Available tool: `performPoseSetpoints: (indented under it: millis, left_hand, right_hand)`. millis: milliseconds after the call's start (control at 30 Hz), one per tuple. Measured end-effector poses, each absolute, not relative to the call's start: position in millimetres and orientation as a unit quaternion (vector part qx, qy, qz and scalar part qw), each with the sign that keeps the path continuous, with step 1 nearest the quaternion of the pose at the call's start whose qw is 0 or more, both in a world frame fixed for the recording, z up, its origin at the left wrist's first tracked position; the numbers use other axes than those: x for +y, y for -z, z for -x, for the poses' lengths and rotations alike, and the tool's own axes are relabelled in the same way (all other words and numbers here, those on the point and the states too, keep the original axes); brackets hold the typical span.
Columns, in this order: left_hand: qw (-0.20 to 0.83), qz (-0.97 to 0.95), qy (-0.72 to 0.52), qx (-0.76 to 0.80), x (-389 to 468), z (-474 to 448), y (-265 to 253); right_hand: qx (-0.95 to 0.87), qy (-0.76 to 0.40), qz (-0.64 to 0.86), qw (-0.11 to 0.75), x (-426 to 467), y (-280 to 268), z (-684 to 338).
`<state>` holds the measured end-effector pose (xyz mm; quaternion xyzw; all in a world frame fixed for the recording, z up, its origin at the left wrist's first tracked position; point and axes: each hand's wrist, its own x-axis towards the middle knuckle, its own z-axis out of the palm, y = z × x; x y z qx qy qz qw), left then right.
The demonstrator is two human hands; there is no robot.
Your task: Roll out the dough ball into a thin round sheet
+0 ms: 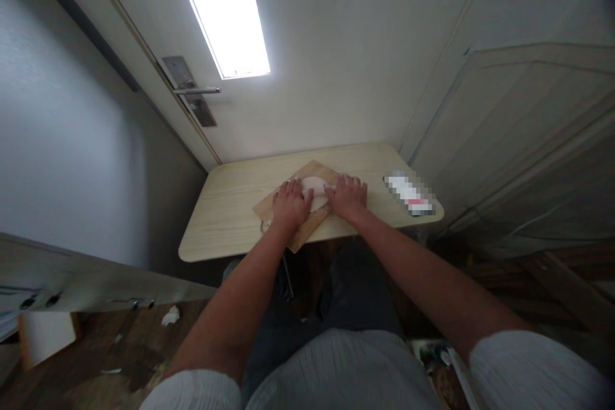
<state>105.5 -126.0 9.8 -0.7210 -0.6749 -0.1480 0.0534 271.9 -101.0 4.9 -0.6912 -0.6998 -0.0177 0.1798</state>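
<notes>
A thin brown board point(271, 206) lies turned cornerwise on a small pale wooden table point(225, 218), one corner past its front edge. On the board is a flat, round, whitish piece point(314, 186) that looks like dough. My left hand point(292, 202) is over its left side, fingers curled forward, thumb pointing inward. My right hand point(346, 196) is at its right side, partly beyond the board, its fingers bent and thumb inward. Both hands look closed, palms down. Whatever is under the fingers is hidden.
A blurred-out, phone-like object point(410, 193) lies at the table's right end. Behind the table stands a door with a lever handle point(196, 91) and a bright window pane point(225, 13). Crumpled white paper point(170, 316) is on the floor at left. Plastic sheeting point(528, 141) hangs at right.
</notes>
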Motion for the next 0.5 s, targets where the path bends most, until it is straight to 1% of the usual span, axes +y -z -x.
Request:
performPoseSetpoints:
  millis: [200, 500]
  left_hand:
    - [0.057, 0.723, 0.147, -0.673, -126, -104, -8]
    - [0.054, 0.722, 0.153, -0.673, -113, -104, -9]
  right_hand:
    - [-0.700, 0.022, 0.689, 0.185, -101, -3, -272]
    - [-0.705, 0.025, 0.688, 0.169, -87, -4, -270]
